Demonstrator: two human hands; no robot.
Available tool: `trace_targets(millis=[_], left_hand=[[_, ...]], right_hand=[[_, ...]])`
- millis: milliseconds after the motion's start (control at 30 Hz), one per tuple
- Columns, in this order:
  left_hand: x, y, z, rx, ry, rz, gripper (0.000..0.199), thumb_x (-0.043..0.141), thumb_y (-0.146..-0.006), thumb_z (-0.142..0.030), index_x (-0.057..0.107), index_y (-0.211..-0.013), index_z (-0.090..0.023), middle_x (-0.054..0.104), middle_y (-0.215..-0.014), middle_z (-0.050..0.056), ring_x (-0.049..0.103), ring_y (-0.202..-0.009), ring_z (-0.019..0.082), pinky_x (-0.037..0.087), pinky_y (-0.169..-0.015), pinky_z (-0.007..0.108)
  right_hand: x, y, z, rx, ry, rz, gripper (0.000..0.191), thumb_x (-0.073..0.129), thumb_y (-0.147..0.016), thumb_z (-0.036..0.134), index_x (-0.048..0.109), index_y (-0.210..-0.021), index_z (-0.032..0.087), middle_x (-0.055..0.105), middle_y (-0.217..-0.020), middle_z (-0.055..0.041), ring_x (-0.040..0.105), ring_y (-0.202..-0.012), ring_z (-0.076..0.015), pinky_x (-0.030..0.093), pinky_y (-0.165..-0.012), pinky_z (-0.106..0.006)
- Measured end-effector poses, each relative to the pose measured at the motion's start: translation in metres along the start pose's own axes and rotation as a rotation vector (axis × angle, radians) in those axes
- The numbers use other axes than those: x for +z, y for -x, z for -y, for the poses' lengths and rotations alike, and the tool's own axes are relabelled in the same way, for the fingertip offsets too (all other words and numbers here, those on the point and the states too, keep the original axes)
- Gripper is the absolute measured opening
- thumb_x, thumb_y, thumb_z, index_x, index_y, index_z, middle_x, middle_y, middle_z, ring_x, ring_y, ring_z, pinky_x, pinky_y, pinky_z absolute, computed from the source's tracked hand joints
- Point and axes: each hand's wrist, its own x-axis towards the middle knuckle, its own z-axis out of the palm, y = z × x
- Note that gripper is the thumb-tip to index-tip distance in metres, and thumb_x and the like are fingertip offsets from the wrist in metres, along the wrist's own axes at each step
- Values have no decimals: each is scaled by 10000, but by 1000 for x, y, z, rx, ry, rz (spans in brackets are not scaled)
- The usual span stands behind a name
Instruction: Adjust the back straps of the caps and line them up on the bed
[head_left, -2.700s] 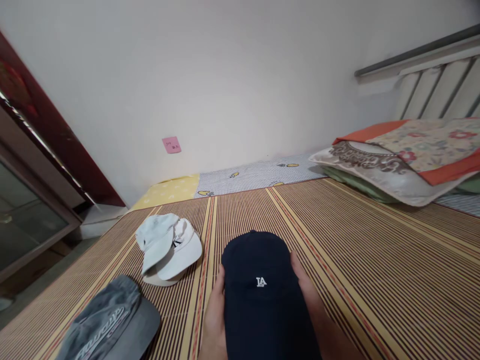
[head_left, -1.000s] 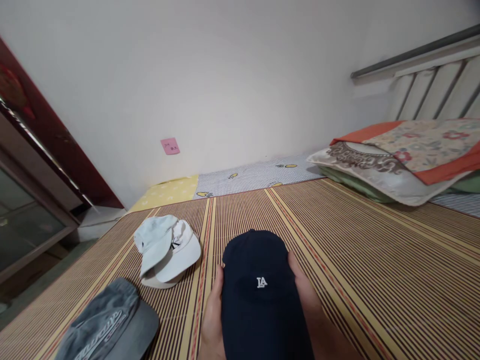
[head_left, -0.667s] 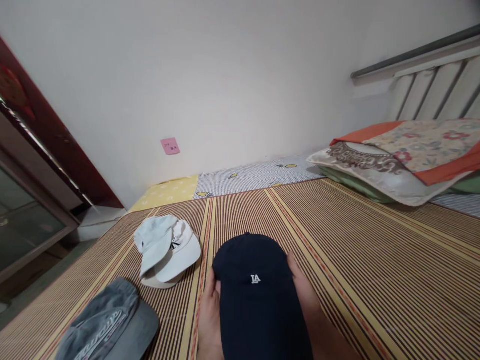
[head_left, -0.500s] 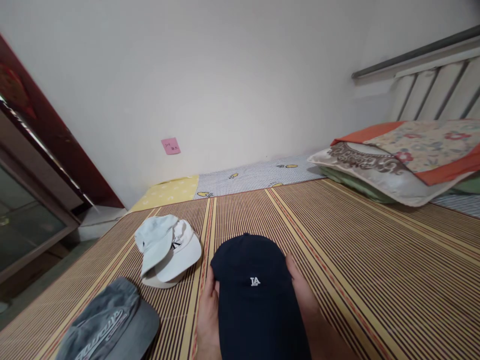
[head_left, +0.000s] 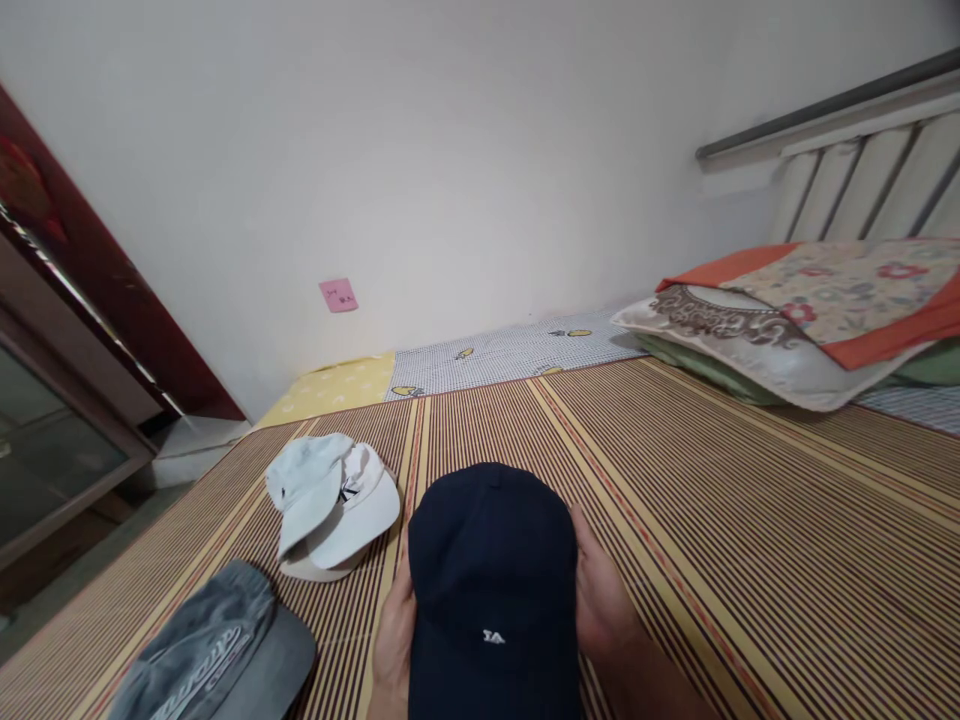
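Note:
A navy baseball cap (head_left: 491, 550) with small white letters on its front is held up between both hands, its brim toward me. My left hand (head_left: 391, 635) grips its left side, with the fingers partly hidden behind the cap. On the opposite side my right hand (head_left: 604, 600) holds the edge, the thumb showing along it. To the left, a pale blue-grey cap (head_left: 309, 490) overlaps a white cap (head_left: 367, 515) with dark letters. Closer to me lies a dark grey cap (head_left: 225, 645) with light lettering, cut off by the frame's lower edge.
A striped bamboo mat (head_left: 720, 520) lies under the caps. Pillows (head_left: 735, 340) are stacked at the right by a radiator (head_left: 870, 180). A pink note (head_left: 339, 295) sticks to the wall behind. A glass-fronted cabinet (head_left: 52, 440) stands at the far left.
The navy cap has tipped, so more of its crown shows and its letters sit lower. It has shifted slightly left, along with my left hand.

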Motion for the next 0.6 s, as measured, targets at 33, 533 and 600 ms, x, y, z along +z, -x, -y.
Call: trace_targets(millis=[33,533,600], left_hand=[[1,0,2,34,-38,-37,609,358,-912,-10,550,-1439,-246,561,-1476,-67,-46,-1497,57,15,-1229,298],[8,0,-10,-9,-111,84,532,357,-953,-3,683,-1285,-263,567,-1416,-86,151,-1505,76,-71,-1227,275],[10,1,-12,4,-61,46,526,369,-942,6,722,-1230,-258,586,-1397,-76,175,-1503,91,-52,-1226,267]], right_hand=[[2,0,1,-1,-3,3,746,196,-1044,621,675,-1318,120,642,-1386,-185,505,-1404,-278,258,-1217,-543],[-16,-3,4,10,-37,4,622,415,-1001,631,661,-1335,168,644,-1393,-151,508,-1401,-284,289,-1200,-561],[-21,-3,5,33,-41,32,612,437,-997,625,653,-1347,171,654,-1381,-148,531,-1380,-286,306,-1194,-558]])
